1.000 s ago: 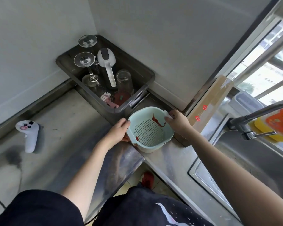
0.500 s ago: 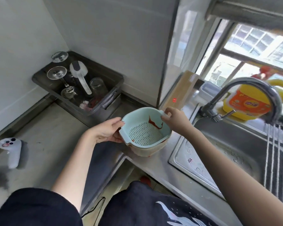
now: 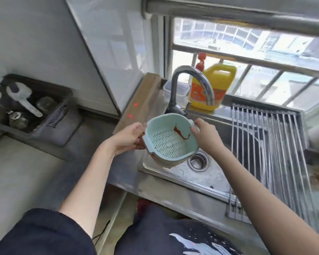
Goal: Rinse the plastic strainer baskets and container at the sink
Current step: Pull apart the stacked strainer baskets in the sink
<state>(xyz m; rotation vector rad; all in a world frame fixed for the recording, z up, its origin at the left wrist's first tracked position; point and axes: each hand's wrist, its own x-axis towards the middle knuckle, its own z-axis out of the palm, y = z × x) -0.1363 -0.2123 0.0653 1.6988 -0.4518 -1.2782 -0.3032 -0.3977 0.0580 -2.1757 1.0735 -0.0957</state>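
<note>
While both hands held the stacked baskets over the near-left corner of the sink (image 3: pixel 206 179), no water was visible at the tap. Left hand (image 3: pixel 128 138) gripped the left rim, fingers curled under; right hand (image 3: pixel 204 137) pinched the far-right rim, thumb inside. The pale green strainer basket (image 3: pixel 168 139) sat nested in a brownish container (image 3: pixel 166 162), with a red smear (image 3: pixel 180 132) on its inner wall. Judged step: bring the stack under the faucet (image 3: pixel 191 85), which stood just beyond it. To do it well: keep the stack level while carrying, centre it above the drain (image 3: pixel 198 161), free one hand for the tap, separate the nested pieces, and aim flow at the smear. Detergent jug (image 3: pixel 214 87) stood farther back on the sill.
</note>
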